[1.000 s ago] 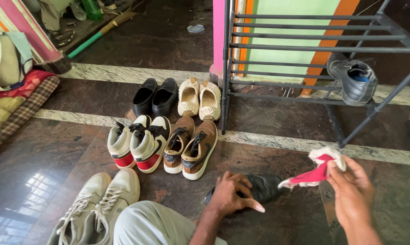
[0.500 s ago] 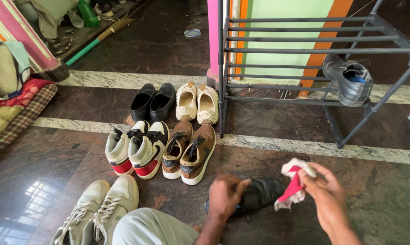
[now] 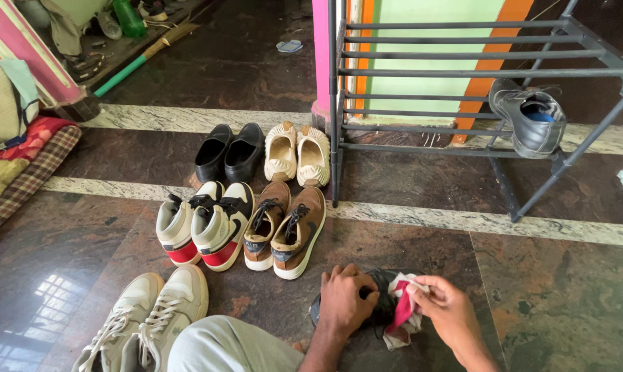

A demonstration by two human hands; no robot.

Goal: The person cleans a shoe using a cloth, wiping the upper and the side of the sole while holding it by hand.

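A black shoe [image 3: 380, 293] lies on the dark stone floor in front of me. My left hand [image 3: 346, 300] grips it from the left side. My right hand [image 3: 446, 313] presses a red and white cloth [image 3: 401, 310] against the shoe's right side. Most of the shoe is hidden under both hands and the cloth. My knee in grey trousers [image 3: 229, 344] is at the bottom.
Pairs of shoes stand to the left: brown sneakers [image 3: 287, 227], red-white-black high-tops [image 3: 205, 224], cream slip-ons [image 3: 298, 155], black loafers [image 3: 229, 151], white sneakers [image 3: 146, 320]. A grey metal shoe rack [image 3: 463, 72] holds one black shoe [image 3: 532, 117]. Bedding [image 3: 15, 158] lies far left.
My right hand has come down and left with the cloth, from held in the air to pressed on the shoe. My left hand has tightened its hold on the shoe.
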